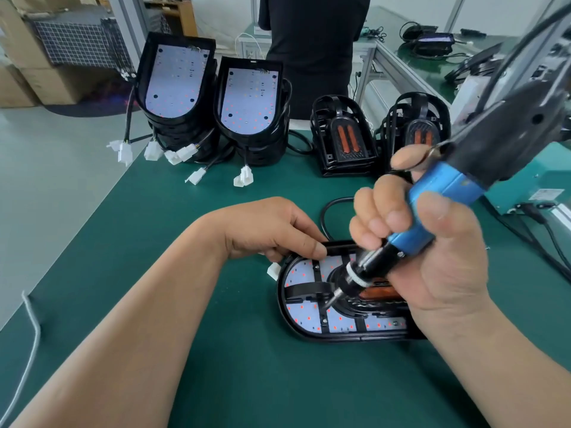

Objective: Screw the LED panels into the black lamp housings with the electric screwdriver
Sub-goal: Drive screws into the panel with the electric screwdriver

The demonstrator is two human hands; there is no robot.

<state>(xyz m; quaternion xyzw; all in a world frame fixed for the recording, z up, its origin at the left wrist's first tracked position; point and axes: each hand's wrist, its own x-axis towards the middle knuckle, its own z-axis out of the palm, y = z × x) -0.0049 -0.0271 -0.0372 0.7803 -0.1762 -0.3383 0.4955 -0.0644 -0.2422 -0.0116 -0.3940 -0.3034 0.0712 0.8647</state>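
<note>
Your right hand (432, 257) clamped around the blue-and-black electric screwdriver (445, 186), whose bit, below and left of that grip, pointed onto the white red-dotted LED panel (301, 273) in the oval black plastic lamp housing (309, 335). Your left hand (265, 230) gripped the housing's far rim.

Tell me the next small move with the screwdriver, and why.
Probably press down and run the electric screwdriver. Its bit rests tilted on the black strip across the LED panel. The right hand grips the tool, and the left hand holds the far edge of the black lamp housing.
</note>
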